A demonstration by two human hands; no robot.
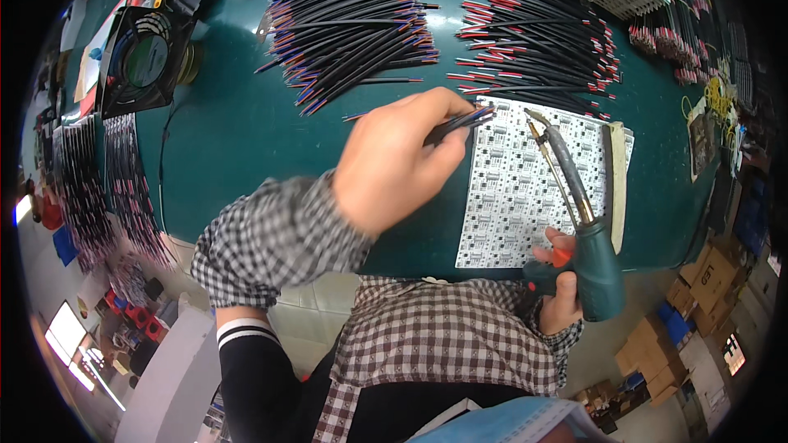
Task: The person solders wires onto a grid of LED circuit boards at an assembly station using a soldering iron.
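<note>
My left hand point(398, 152) is closed around a few short black cables point(454, 125), pinched between thumb and fingers. Their stripped, coloured ends reach over the upper left corner of a white circuit board panel point(505, 205), which carries rows of small components. My right hand point(564, 294) grips a green soldering gun point(599, 271) at the panel's lower right. The gun's metal tip points up over the top of the panel, a little right of the cable ends. Whether the tip touches the panel I cannot tell.
Beyond the panel lie a pile of black cables with blue and brown ends point(353, 41) and another with red and white ends point(542, 41). A black fan point(144, 61) stands at the left, above finished-looking cable bundles point(127, 180). A pale strip point(616, 189) borders the panel's right side.
</note>
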